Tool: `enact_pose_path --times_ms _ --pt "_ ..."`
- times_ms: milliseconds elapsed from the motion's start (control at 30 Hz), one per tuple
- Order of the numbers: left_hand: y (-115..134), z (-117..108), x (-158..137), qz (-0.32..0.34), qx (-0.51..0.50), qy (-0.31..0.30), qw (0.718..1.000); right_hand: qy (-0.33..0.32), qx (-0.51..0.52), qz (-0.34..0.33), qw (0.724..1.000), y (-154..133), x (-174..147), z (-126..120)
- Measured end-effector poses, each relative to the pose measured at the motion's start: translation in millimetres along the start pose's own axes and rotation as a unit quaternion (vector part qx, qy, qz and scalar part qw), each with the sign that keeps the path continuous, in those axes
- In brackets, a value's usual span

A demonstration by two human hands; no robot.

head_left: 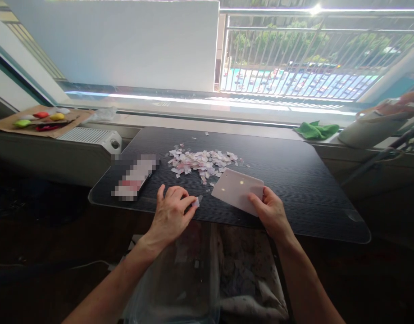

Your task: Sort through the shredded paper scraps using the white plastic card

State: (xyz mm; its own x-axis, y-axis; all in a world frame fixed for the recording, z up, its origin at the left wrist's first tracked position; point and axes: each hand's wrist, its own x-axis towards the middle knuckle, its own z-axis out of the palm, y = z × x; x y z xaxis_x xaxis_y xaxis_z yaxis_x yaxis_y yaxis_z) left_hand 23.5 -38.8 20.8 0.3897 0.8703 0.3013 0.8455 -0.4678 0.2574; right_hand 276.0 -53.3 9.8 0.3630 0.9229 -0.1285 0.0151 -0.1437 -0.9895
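Between thumb and index finger, my left hand (173, 209) pinches a small paper scrap (196, 202) close to the table's front edge. My right hand (269, 208) grips the right end of a pale, flat rectangular card (238, 189), tilted over the dark tabletop. Two small bright spots show on the card. A heap of small torn paper scraps (202, 161) lies spread beyond both hands, with the card's far left corner at its near edge. The underside of the card and what it touches are hidden.
A blurred-out flat object (135, 177) lies on the dark table (288, 180) at left. Below the front edge are a clear plastic bin (176, 288) and a lined container with scraps (243, 274). On the sill sit a green cloth (316, 130) and a whitish container (369, 128).
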Motion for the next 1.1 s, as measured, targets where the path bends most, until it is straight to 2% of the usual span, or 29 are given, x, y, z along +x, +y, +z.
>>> enact_pose_path --times_ms 233,400,567,667,767,900,967,1100 --pt "-4 0 6 -0.039 -0.012 0.015 0.999 -0.001 -0.003 -0.011 1.000 6 -2 -3" --pt "-13 -5 10 -0.069 0.038 0.042 0.996 0.006 -0.015 -0.016 1.000 3 -4 -2" --pt "-6 -9 -5 0.008 0.028 -0.001 1.000 0.013 0.020 0.002 1.000 -3 -9 5" --pt "0 -8 -10 0.018 0.020 -0.006 1.000 -0.004 0.016 -0.008 1.000 -6 -13 11" --pt "-1 -8 -5 0.019 0.029 -0.007 0.999 0.002 -0.001 -0.027 1.000 -7 -17 14" --pt "-7 -5 5 0.070 0.040 -0.033 0.996 0.009 -0.008 -0.029 0.999 -7 -22 10" --pt "-11 -4 9 0.072 0.051 -0.036 0.995 0.005 -0.012 -0.026 1.000 -7 -26 8" --pt "-16 -5 9 0.037 0.071 -0.021 0.997 0.001 -0.021 -0.037 0.999 -8 -35 14"
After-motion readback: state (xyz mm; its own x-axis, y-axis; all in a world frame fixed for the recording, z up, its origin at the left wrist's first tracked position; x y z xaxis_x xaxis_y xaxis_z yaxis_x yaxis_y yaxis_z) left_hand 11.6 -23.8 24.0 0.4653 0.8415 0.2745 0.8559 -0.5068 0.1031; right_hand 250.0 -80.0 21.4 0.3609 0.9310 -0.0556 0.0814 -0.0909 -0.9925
